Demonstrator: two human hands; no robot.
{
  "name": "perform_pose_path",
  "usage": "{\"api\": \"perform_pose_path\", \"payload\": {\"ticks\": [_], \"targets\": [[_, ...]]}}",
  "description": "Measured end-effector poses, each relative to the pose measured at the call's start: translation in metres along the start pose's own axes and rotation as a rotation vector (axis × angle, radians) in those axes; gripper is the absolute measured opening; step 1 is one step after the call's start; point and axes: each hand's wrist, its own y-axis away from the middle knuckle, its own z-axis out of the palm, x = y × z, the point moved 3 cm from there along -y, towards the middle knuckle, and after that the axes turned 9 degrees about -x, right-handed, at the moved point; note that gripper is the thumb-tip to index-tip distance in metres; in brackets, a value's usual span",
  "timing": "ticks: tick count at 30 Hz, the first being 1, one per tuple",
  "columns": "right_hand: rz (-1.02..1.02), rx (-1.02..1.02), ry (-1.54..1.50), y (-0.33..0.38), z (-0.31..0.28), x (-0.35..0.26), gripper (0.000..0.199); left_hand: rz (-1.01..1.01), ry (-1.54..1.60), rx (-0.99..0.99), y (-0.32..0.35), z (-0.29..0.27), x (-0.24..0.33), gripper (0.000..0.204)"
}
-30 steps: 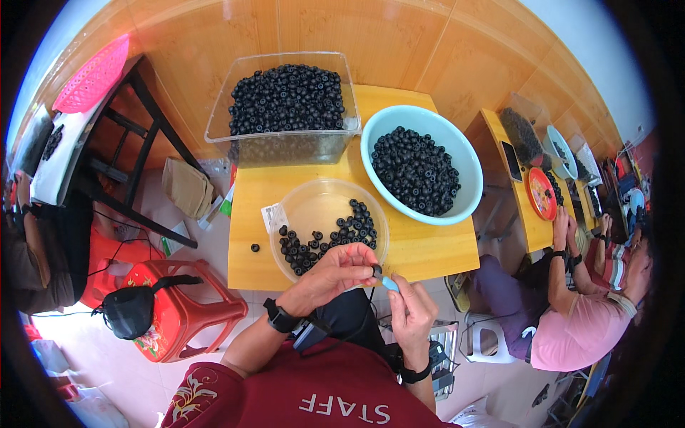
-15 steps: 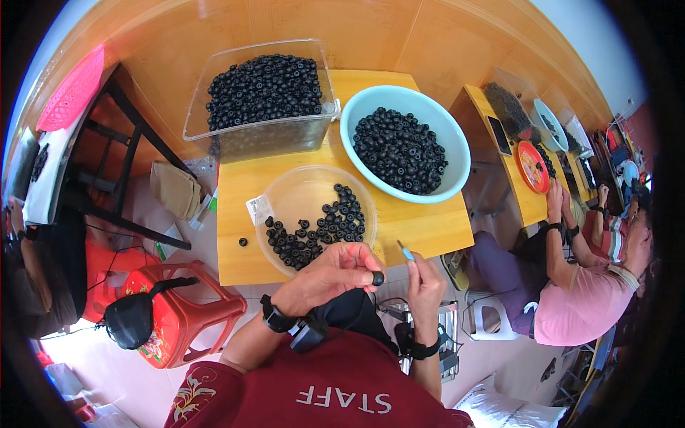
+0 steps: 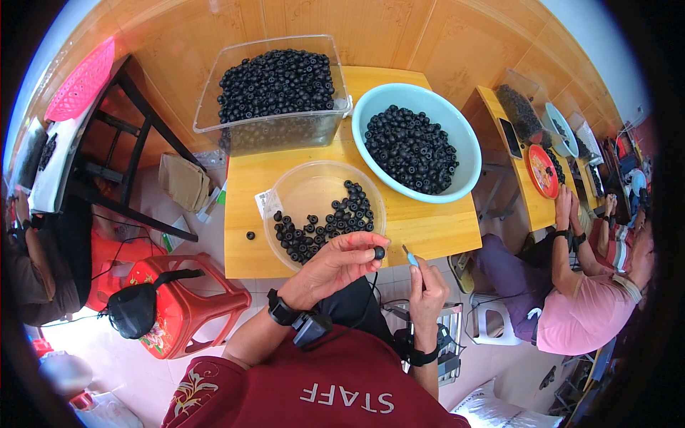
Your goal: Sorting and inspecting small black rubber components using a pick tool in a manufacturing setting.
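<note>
Between the fingertips of my left hand (image 3: 341, 262) is a small round black rubber-like piece (image 3: 379, 252), held over the near edge of the table. My right hand (image 3: 427, 291) grips a small tool with a light blue handle (image 3: 412, 258); its thin tip points up and left, apart from the black piece. Just beyond my left hand lies a shallow clear round tray (image 3: 285, 187) with many similar black pieces (image 3: 346, 216) in it. One loose black piece (image 3: 250, 235) sits on the wood left of the tray.
On the wooden table (image 3: 428, 239) stand a clear box (image 3: 278, 135) and a light blue basin (image 3: 467, 157), both full of black pieces. A red stool (image 3: 207, 299) with a black bag (image 3: 133, 308) is at left. A person in pink (image 3: 589, 314) works at right.
The view has shifted slightly, so the table and containers sit a little further right. My hands keep their holds, with the black piece and the tool still apart.
</note>
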Motion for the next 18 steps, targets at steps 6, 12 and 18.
{"api": "perform_pose_path", "payload": {"ticks": [6,12,18], "targets": [[0.019,-0.029,-0.013,0.002,0.004,0.0,0.017,-0.003,-0.087,-0.027,-0.003,-0.003,0.001,0.02],[0.028,-0.007,-0.049,0.007,0.004,0.007,0.017,-0.153,-0.217,0.062,-0.008,-0.008,0.004,0.015],[0.03,0.003,-0.035,0.015,0.001,0.02,0.016,-0.194,-0.419,0.102,-0.04,-0.014,0.02,0.013]]}}
